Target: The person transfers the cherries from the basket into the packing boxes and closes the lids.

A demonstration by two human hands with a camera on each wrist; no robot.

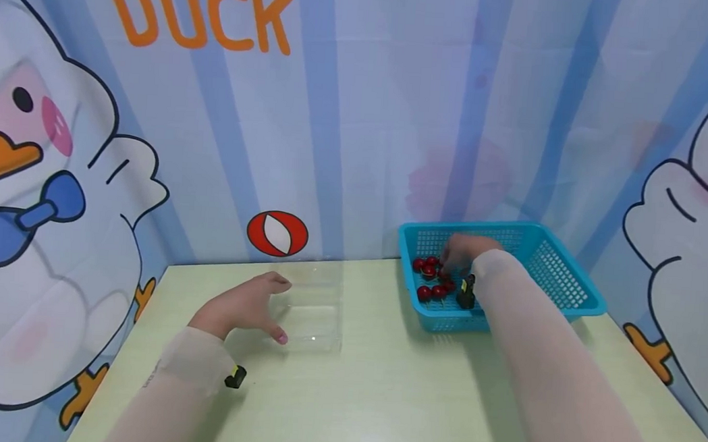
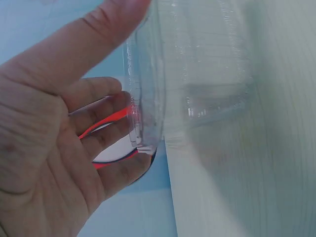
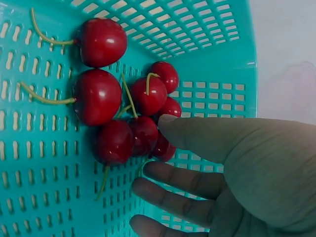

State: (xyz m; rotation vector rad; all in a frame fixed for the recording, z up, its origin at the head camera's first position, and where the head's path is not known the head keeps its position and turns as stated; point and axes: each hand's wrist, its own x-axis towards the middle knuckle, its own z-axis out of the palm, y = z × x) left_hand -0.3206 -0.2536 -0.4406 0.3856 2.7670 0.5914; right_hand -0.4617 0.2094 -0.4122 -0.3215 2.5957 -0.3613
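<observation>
A clear plastic box (image 1: pixel 314 313) stands on the table, left of centre. My left hand (image 1: pixel 245 305) is at its left side, thumb and fingers spread apart; in the left wrist view the fingertips meet the box's rim (image 2: pixel 148 84). Inside a blue plastic basket (image 1: pixel 547 246) at the right lie several red cherries (image 3: pixel 98 96) with green stems. Over them is my right hand (image 3: pixel 266 173), the thumb tip against one cherry at the edge of the cluster. Its other visible fingers reach below the cluster, apart from the thumb. Whether a cherry sits between them is partly hidden.
A pale table (image 1: pixel 367 397) carries both containers. Behind it hangs a blue-striped curtain (image 1: pixel 373 114) with duck pictures, close to the backs of the box and the basket. Small black devices are strapped at both wrists.
</observation>
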